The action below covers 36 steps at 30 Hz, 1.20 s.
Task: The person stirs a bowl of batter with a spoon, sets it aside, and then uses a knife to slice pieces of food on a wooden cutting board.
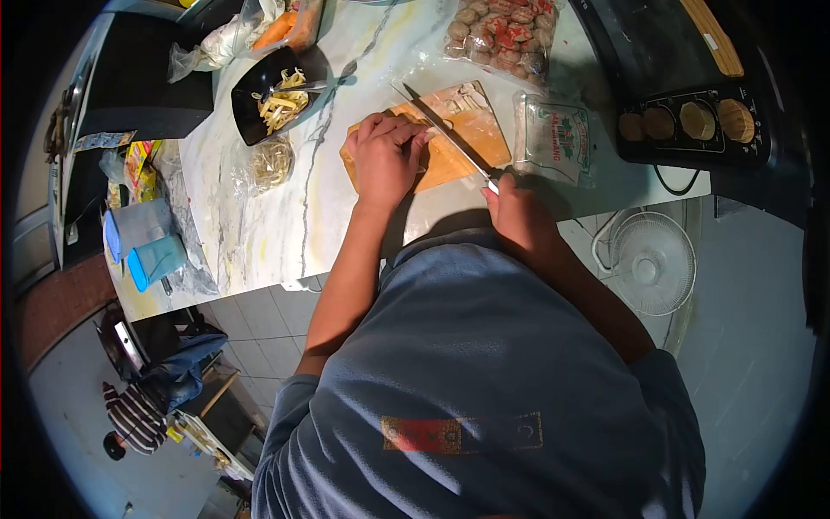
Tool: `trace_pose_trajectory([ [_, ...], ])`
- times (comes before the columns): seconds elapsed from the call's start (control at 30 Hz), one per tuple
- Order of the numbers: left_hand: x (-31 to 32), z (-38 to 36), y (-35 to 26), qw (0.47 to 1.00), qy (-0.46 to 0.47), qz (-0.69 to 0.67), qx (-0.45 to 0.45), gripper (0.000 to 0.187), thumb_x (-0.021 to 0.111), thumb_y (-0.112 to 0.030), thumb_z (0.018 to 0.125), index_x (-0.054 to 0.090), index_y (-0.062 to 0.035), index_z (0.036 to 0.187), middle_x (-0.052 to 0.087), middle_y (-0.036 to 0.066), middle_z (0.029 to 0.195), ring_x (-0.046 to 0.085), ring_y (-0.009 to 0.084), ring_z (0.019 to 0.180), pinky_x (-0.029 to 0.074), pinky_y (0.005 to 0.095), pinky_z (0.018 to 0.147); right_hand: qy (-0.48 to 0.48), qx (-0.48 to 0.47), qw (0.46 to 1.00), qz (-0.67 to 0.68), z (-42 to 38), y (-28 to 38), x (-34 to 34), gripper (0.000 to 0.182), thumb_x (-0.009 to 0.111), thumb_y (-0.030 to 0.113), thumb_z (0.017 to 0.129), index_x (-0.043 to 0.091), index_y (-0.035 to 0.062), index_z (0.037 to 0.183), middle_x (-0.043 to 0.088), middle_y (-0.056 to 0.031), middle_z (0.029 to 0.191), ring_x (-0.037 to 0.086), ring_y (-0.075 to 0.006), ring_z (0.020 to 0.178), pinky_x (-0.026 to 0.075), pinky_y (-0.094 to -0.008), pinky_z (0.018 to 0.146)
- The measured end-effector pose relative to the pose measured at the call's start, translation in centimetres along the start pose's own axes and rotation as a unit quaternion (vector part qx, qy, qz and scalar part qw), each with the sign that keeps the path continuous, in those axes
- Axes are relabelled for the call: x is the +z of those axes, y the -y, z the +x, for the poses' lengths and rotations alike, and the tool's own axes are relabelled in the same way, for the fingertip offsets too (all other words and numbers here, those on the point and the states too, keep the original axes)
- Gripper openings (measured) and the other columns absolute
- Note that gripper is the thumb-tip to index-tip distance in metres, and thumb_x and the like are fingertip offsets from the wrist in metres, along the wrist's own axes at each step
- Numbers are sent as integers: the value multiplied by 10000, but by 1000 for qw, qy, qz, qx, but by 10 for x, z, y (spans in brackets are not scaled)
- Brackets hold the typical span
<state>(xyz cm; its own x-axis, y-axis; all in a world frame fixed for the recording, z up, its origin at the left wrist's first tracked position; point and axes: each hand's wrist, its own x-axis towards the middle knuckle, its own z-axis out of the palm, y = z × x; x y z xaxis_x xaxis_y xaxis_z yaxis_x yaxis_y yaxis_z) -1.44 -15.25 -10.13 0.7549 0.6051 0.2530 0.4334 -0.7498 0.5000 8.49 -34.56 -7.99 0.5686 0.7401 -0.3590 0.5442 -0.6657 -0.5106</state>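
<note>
My right hand point(521, 212) is wrapped round the handle of a kitchen knife point(451, 136), whose long blade points away over the wooden cutting board point(480, 138). On the board's left part, my left hand point(387, 157) has its fingers curled down close to the blade. A small pale piece shows at its fingertips, but the hand hides most of what it holds. Thin pale slices point(465, 102) lie at the board's far right corner, beyond the knife. Left of the board stands a black bowl point(249, 117) with yellowish cut strips point(284, 105) and a utensil in it.
Bags of round brown items point(503, 39) and white packaged food point(552, 138) lie right of the board. A clear bag of noodle-like strands point(270, 164) is at left. Blue-lidded containers point(160, 259) stand near the left edge. A black appliance point(692, 121) borders the right; a person point(138, 415) is behind.
</note>
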Motion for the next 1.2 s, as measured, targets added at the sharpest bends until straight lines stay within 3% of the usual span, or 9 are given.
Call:
trace_pose_trajectory([
  [0.5,1,-3,0,1000,-14,14,2,113,731,-254,822,760,-189,910,693,-29,912,566,238,1062,357,389,928,-38,-22,999,-26,-1,-8,-1,328,544,310,971,509,-14,936,637,-256,699,647,-445,703,507,-518,615],
  [0.6,1,-4,0,999,-29,-9,12,92,741,-198,795,754,-163,880,693,-12,910,558,240,1042,341,407,918,-47,-17,998,-36,-6,-8,-2,324,543,316,971,513,-5,939,641,-245,693,652,-436,697,510,-512,608],
  [0.87,-1,-4,6,999,4,-22,30,160,733,-195,805,740,-166,963,692,-2,927,553,249,1055,338,410,927,-58,-14,998,-15,-10,1,-4,315,531,317,975,530,9,908,634,-238,669,648,-436,665,510,-513,597],
  [1.2,-2,-4,3,1000,-14,-13,14,133,747,-212,798,735,-148,914,699,-4,888,570,229,1037,332,409,900,-65,-30,997,6,-10,8,-5,315,537,310,972,531,8,886,623,-239,646,643,-436,650,505,-511,579],
])
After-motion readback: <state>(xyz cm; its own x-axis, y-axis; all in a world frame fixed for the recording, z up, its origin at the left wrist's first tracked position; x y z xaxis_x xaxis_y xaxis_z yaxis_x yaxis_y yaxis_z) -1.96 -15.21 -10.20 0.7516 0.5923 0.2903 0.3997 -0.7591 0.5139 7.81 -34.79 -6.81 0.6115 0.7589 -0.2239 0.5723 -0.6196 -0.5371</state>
